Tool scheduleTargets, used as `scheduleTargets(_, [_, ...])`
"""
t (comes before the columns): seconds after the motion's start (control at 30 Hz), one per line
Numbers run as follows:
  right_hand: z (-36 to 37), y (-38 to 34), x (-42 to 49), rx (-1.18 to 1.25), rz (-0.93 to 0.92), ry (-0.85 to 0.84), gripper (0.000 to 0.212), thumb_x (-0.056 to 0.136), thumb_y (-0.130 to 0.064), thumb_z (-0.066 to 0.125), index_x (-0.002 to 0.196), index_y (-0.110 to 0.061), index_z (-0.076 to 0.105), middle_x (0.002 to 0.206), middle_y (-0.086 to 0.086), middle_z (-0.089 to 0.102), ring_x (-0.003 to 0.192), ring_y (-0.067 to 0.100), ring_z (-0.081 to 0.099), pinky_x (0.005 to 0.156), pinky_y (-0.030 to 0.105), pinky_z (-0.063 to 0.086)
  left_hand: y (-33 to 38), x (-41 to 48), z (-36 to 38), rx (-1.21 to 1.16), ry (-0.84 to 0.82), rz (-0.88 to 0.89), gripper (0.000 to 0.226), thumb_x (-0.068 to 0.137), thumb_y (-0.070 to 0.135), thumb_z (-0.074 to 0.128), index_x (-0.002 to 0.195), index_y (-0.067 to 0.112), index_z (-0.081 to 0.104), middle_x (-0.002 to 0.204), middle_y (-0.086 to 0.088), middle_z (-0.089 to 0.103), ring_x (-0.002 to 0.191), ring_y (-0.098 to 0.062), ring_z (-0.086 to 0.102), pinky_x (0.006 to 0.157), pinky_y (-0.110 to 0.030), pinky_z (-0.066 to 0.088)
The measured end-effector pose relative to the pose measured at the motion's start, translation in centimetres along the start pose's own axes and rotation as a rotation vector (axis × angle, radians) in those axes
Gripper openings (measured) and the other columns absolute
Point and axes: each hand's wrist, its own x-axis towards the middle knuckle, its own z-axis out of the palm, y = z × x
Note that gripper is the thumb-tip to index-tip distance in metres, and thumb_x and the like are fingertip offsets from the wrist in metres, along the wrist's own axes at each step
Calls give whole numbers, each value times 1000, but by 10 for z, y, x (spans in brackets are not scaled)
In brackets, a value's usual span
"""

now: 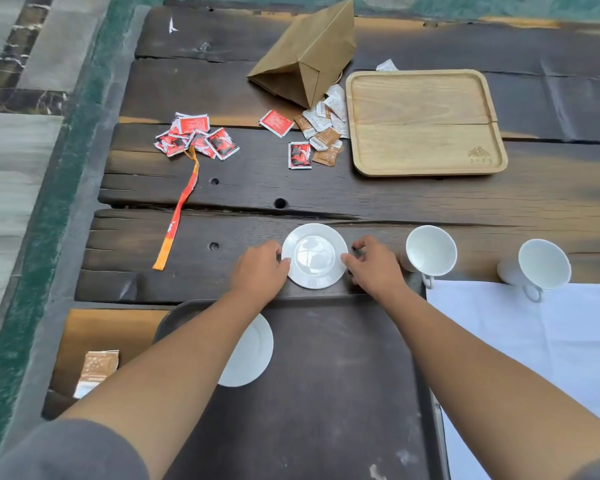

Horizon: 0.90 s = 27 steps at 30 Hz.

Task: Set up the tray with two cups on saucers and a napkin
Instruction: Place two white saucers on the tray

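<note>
1 saucer point(253, 351) already set on dark tray point(343, 375). 2nd saucer point(314, 256) on wooden table point(499, 209) just beyond tray, rim pinched at opposite sides by left hand point(258, 270) and right hand point(374, 266). cup point(430, 251), 2nd cup point(544, 263) and white napkin point(534, 334) judged still to be placed.

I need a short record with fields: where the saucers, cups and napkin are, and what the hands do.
first saucer: on the dark tray, partly behind the left forearm
second saucer: on the table, beyond the tray
hands: left hand and right hand grip its rim
cups: left cup and right cup, both on the table
napkin: right of the tray
</note>
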Motion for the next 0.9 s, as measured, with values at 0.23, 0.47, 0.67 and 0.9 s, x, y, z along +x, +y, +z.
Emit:
scheduleTargets(0.23, [10,-5,5,-13,7,11,22,91,-35,63,97,-16,54,92,5,71,84,34,71,85,45,56,2,6,12,-183,2,-126,9,92,28,59,91,20,60,85,-4,73,79,-30,71,81,-43,57])
scheduleTargets(0.47, [12,-9,9,-77,9,21,15,91,-28,61,92,-16,53,90,7,71,81,34,70,82,44,56,0,11,19,-256,9,-168,11,90,23,63,83,19,56,64,-1,71,60,-20,71,75,-41,58])
scheduleTargets(0.67, [11,-12,3,-48,9,59,11,91,-24,60,91,-15,54,87,8,71,83,33,68,81,45,55,1,10,17,-332,14,-181,8,93,19,63,88,15,58,71,-5,72,51,-13,69,68,-34,58])
scheduleTargets(0.9, [1,-16,-14,46,-18,95,10,89,-23,62,86,-16,54,81,5,70,75,33,69,76,46,58,4,-3,9,-499,33,-196,8,93,13,64,94,6,61,71,-11,71,47,-13,65,70,-43,62])
